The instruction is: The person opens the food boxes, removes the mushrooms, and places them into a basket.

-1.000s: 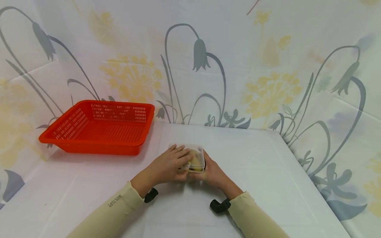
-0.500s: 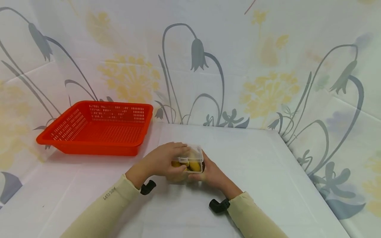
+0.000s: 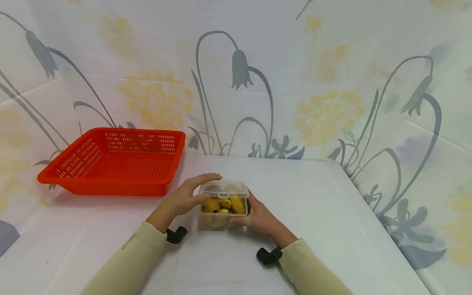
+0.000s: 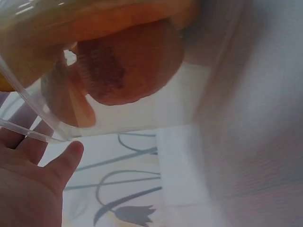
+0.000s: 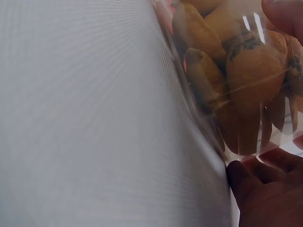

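Note:
A clear plastic box [image 3: 213, 221] stands on the table, packed with small oval yellow pieces [image 3: 239, 205]. They look brownish with dark blemishes [image 5: 245, 45] in the right wrist view; their kind is unclear. Its clear lid [image 3: 234, 188] is raised at the front, leaving a gap above the box rim. My left hand [image 3: 181, 200] spans the lid's left side, thumb by the front corner and fingers along the back edge. With my right hand [image 3: 259, 216] I hold the box's right side, thumb in front. The fingers behind it are mostly hidden.
A red perforated plastic basket [image 3: 114, 189] is at the table's back left. White cloth covers the tabletop [image 3: 306, 213], and a flower-printed fabric backdrop [image 3: 287, 94] rises behind it. Black wrist-worn cameras [image 3: 269, 256] hang below both wrists.
The lid has gone from lying down on the box to raised at the front, exposing the yellow pieces. My left hand has shifted leftward and spread wider; my right hand keeps its hold.

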A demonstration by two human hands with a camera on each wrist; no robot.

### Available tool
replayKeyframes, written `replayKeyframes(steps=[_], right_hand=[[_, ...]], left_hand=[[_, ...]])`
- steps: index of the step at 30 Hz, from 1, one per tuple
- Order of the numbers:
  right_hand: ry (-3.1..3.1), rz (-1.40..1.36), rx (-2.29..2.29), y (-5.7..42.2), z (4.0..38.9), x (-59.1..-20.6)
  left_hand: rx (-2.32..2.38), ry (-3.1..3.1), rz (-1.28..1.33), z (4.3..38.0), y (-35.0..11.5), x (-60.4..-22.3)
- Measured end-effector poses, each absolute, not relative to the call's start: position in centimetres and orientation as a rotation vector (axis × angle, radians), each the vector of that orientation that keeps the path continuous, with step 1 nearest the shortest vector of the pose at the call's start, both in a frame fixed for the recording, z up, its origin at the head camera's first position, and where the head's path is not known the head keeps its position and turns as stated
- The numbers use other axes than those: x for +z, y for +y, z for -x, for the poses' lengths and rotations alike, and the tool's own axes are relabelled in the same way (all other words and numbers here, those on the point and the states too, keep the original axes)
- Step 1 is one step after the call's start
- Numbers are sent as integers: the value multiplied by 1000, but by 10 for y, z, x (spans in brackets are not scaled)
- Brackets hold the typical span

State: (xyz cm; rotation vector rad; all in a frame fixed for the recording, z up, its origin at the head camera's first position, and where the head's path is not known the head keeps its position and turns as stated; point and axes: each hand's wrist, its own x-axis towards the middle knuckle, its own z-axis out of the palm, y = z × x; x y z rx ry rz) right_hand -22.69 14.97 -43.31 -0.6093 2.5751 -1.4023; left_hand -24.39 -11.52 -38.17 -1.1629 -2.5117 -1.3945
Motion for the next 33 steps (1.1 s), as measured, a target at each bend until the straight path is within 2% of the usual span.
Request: replayKeyframes(steps=[8, 18, 33], right_hand=[[2588, 596, -1368, 150, 227, -431], [2635, 507, -1317, 151, 228, -431], [2648, 535, -1299, 151, 226, -429]], left_hand=[[-1668, -2372, 1189, 247, -120, -397], [-1679, -2530, 859, 254, -114, -395], [-1952, -2478, 584, 266, -109, -404]])
